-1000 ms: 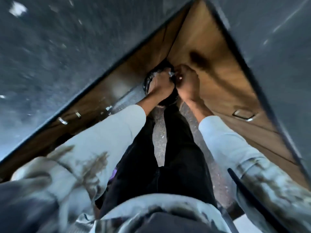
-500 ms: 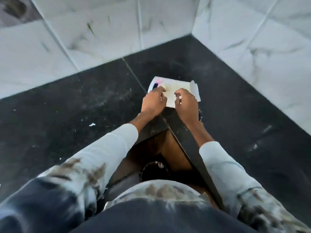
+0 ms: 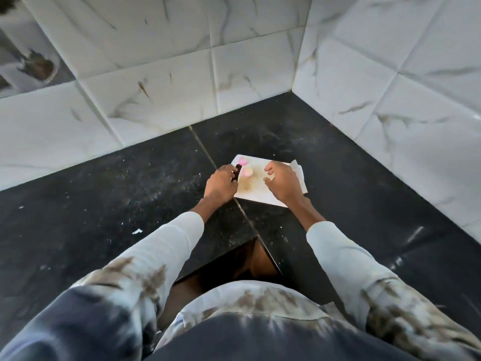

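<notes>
A white board point(image 3: 260, 196) lies on the black stone counter point(image 3: 130, 204) in the corner. Brownish stains and small pink and cream pieces point(image 3: 246, 171) sit on its left part. My left hand point(image 3: 221, 184) is at the board's left edge, its fingers curled round a small dark object point(image 3: 237, 173). My right hand point(image 3: 282, 183) hovers over the board's right half with fingers spread and loosely bent, holding nothing. A crumpled white tissue point(image 3: 299, 173) pokes out from beneath the board's right side.
White marbled wall tiles point(image 3: 182, 74) close the corner behind and to the right. The counter's inner corner edge point(image 3: 260, 243) drops to a wooden cabinet below, right in front of my body. Small white crumbs point(image 3: 137, 231) dot the counter at left.
The view rose from under the counter to the countertop. My hands came up from a dark round object below onto the board; my right hand has now opened and lifted.
</notes>
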A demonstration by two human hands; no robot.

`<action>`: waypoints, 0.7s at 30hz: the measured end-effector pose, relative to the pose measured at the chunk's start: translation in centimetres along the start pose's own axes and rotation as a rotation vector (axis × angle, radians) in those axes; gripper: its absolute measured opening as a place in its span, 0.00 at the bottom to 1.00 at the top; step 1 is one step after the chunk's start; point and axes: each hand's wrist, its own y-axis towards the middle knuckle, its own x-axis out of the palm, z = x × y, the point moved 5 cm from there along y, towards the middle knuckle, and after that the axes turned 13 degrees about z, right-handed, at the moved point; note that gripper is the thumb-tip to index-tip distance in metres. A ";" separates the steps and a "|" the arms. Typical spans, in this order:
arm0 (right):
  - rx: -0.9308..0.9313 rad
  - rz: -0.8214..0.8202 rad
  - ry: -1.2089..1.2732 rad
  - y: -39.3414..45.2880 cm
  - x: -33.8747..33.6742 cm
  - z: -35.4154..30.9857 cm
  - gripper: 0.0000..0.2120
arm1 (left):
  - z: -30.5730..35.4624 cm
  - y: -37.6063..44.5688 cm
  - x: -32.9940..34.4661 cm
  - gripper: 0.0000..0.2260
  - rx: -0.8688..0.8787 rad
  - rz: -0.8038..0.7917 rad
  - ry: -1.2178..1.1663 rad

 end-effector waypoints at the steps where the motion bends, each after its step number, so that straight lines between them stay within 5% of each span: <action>1: 0.011 -0.014 -0.006 0.3 0.7 0.0 0.12 | -0.3 0.7 0.4 0.18 0.013 -0.008 0.011; 8: 0.123 -0.096 -0.125 2.8 5.3 0.4 0.11 | -2.5 6.6 3.2 0.20 0.037 -0.100 0.021; 17: 0.569 0.169 -0.299 -0.2 1.8 7.8 0.15 | -0.9 7.6 8.5 0.14 0.301 -0.197 -0.107; 21: 0.657 0.134 -0.294 -3.4 1.4 10.6 0.20 | 1.6 6.0 11.3 0.13 0.344 -0.275 -0.210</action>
